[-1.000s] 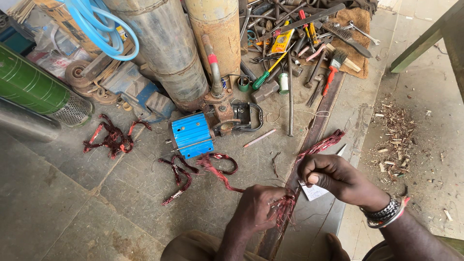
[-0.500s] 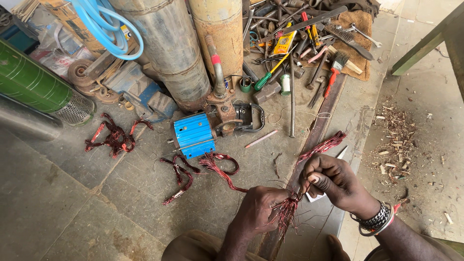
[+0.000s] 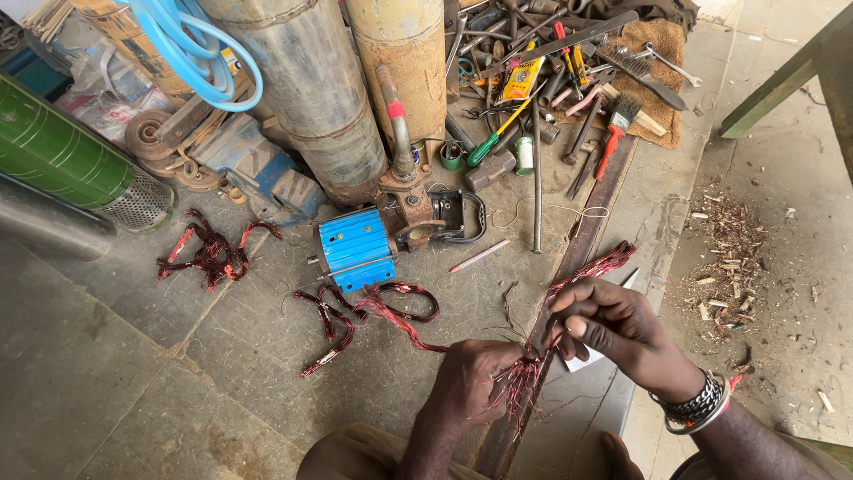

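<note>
I see a bundle of reddish copper winding wire (image 3: 524, 378) held low in the frame, over a dark metal bar (image 3: 569, 267) that runs along the concrete floor. My left hand (image 3: 471, 382) is closed around the frayed lower end; my right hand (image 3: 613, 324) pinches strands just above, fingers curled, with a red tuft sticking out past the knuckles. More wire coils (image 3: 373, 311) lie just left, beside a blue motor housing (image 3: 355, 249). Bare floor (image 3: 107, 391) opens to the left; a heap of hand tools (image 3: 551, 80) crowds the top edge.
</note>
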